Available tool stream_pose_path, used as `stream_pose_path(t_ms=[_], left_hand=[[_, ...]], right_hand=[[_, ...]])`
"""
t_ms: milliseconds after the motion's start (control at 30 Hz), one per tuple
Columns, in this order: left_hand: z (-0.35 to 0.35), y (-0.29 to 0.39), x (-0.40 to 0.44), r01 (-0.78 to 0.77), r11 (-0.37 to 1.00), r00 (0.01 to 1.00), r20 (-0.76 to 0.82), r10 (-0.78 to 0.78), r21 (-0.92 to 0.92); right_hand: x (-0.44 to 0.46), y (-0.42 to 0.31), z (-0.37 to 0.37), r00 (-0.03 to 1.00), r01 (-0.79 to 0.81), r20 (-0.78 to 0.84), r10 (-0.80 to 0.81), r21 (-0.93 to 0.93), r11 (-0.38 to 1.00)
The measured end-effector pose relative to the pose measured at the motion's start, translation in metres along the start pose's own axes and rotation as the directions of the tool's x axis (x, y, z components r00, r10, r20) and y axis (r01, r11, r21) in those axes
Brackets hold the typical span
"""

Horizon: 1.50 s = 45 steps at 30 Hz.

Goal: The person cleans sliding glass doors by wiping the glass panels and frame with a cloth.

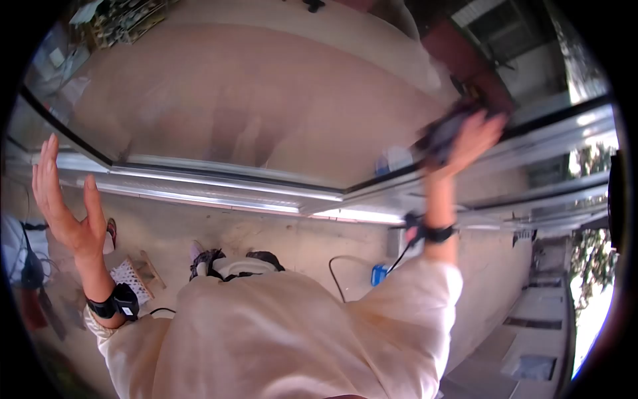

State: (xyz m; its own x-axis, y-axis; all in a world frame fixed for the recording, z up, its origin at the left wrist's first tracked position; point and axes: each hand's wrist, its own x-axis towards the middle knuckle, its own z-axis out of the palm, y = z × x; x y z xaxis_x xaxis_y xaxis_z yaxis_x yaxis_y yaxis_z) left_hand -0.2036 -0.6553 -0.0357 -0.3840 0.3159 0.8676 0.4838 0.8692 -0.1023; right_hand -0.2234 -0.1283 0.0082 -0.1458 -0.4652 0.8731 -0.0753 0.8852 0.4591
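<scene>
My right hand is raised at the upper right, blurred by motion, with a dark cloth held under it against the large glass pane. The cloth is smeared too, and its edges are hard to make out. At the far left my left hand is up with its fingers stretched and thumb apart, holding nothing. It is near the left part of the glass. Black straps circle both wrists.
A metal frame rail runs along the bottom of the glass. On the floor lie a blue object with a black cable and a small wooden-framed item. A shelf with goods shows behind the glass.
</scene>
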Motion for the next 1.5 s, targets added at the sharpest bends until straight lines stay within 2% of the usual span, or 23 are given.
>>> stream_pose_path(t_ms=[33, 100, 133, 200, 233, 300, 367, 467, 533, 567, 633, 700, 833, 867, 933, 1000, 1100, 1167, 1233, 1300, 1367, 1433, 1500], left_hand=[[-0.004, -0.003, -0.006, 0.03, 1.0, 0.999, 0.042, -0.03, -0.007], [-0.006, -0.002, -0.011, 0.059, 0.998, 0.996, 0.067, -0.057, -0.021], [-0.007, 0.0, -0.011, 0.073, 0.997, 0.996, 0.058, -0.072, -0.012], [-0.009, 0.009, -0.004, 0.071, 0.997, 0.998, -0.001, -0.071, -0.021], [-0.011, 0.01, -0.003, 0.074, 0.997, 0.997, -0.004, -0.074, 0.005], [-0.013, 0.014, -0.002, 0.072, 0.996, 0.997, -0.037, -0.074, -0.053], [-0.015, 0.017, 0.001, 0.087, 0.994, 0.996, -0.023, -0.089, -0.067], [-0.02, 0.017, 0.001, 0.098, 0.993, 0.995, -0.028, -0.1, -0.065], [-0.029, 0.012, -0.007, 0.123, 0.992, 0.992, -0.007, -0.123, -0.042], [-0.031, 0.009, -0.013, 0.14, 0.99, 0.99, 0.0, -0.14, -0.018], [-0.039, -0.001, -0.029, 0.186, 0.982, 0.982, -0.006, -0.186, -0.01], [-0.048, -0.012, -0.044, 0.218, 0.974, 0.976, 0.024, -0.217, -0.056], [-0.063, -0.01, -0.045, 0.164, 0.984, 0.986, 0.052, -0.16, -0.064], [-0.068, -0.001, -0.042, 0.175, 0.985, 0.983, 0.061, -0.174, 0.001], [-0.072, 0.0, -0.049, 0.165, 0.986, 0.985, 0.05, -0.165, 0.016], [-0.08, -0.005, -0.057, 0.171, 0.985, 0.984, 0.043, -0.172, 0.039], [-0.093, -0.016, -0.058, 0.188, 0.982, 0.982, -0.029, -0.187, 0.023], [-0.099, -0.026, -0.06, 0.212, 0.976, 0.977, -0.037, -0.211, 0.04], [-0.102, -0.036, -0.067, 0.255, 0.967, 0.966, -0.049, -0.253, 0.025], [-0.107, -0.043, -0.079, 0.275, 0.961, 0.961, 0.001, -0.275, 0.029], [-0.109, -0.05, -0.087, 0.334, 0.942, 0.943, -0.004, -0.334, 0.02], [-0.113, -0.054, -0.099, 0.353, 0.935, 0.935, 0.006, -0.353, -0.019], [-0.115, -0.055, -0.105, 0.38, 0.925, 0.924, 0.064, -0.378, -0.011]], right_hand=[[-0.058, -0.034, 0.003, 0.977, 0.013, 0.21, -0.022, 0.047, 0.999], [-0.167, -0.098, -0.002, 0.787, 0.076, 0.582, -0.203, 0.236, 0.969], [-0.201, -0.119, -0.003, 0.709, 0.105, 0.634, -0.308, 0.337, 0.936], [-0.179, -0.138, 0.001, 0.704, 0.106, 0.607, -0.369, 0.424, 0.899], [-0.147, -0.127, -0.002, 0.535, 0.076, 0.784, -0.315, 0.326, 0.942], [-0.057, -0.085, 0.015, 0.83, 0.013, 0.545, -0.12, 0.195, 0.981], [0.056, -0.036, 0.016, 0.982, -0.086, 0.178, 0.061, 0.142, 0.986], [0.17, -0.013, -0.001, 0.959, -0.251, -0.056, 0.277, 0.281, 0.926], [0.168, -0.041, 0.013, 0.949, -0.203, -0.148, 0.279, 0.392, 0.897], [0.14, -0.064, 0.021, 0.97, -0.166, -0.115, 0.213, 0.327, 0.93], [0.041, -0.127, 0.036, 0.988, 0.021, 0.143, -0.054, 0.219, 0.976], [-0.061, -0.187, 0.044, 0.814, 0.222, 0.45, -0.367, 0.343, 0.913], [-0.174, -0.242, 0.052, 0.459, 0.464, 0.452, -0.765, 0.612, 0.64], [-0.176, -0.242, 0.051, 0.465, 0.465, 0.448, -0.764, 0.611, 0.641], [-0.152, -0.23, 0.049, 0.529, 0.364, 0.433, -0.73, 0.662, 0.655], [-0.056, -0.201, 0.04, 0.677, 0.251, 0.471, -0.565, 0.574, 0.78], [0.109, -0.129, 0.033, 0.974, 0.155, 0.128, -0.189, 0.233, 0.96], [0.2, -0.087, 0.02, 0.99, -0.004, -0.142, 0.014, 0.068, 0.998], [0.241, -0.092, 0.013, 0.966, -0.119, -0.233, 0.115, -0.001, 0.993], [0.208, -0.152, 0.033, 0.976, 0.015, -0.218, 0.019, 0.156, 0.988], [0.121, -0.234, 0.056, 0.964, 0.213, 0.12, -0.239, 0.201, 0.956], [0.022, -0.308, 0.071, 0.732, 0.379, 0.413, -0.542, 0.415, 0.827], [-0.051, -0.35, 0.081, 0.526, 0.446, 0.418, -0.741, 0.607, 0.658]])
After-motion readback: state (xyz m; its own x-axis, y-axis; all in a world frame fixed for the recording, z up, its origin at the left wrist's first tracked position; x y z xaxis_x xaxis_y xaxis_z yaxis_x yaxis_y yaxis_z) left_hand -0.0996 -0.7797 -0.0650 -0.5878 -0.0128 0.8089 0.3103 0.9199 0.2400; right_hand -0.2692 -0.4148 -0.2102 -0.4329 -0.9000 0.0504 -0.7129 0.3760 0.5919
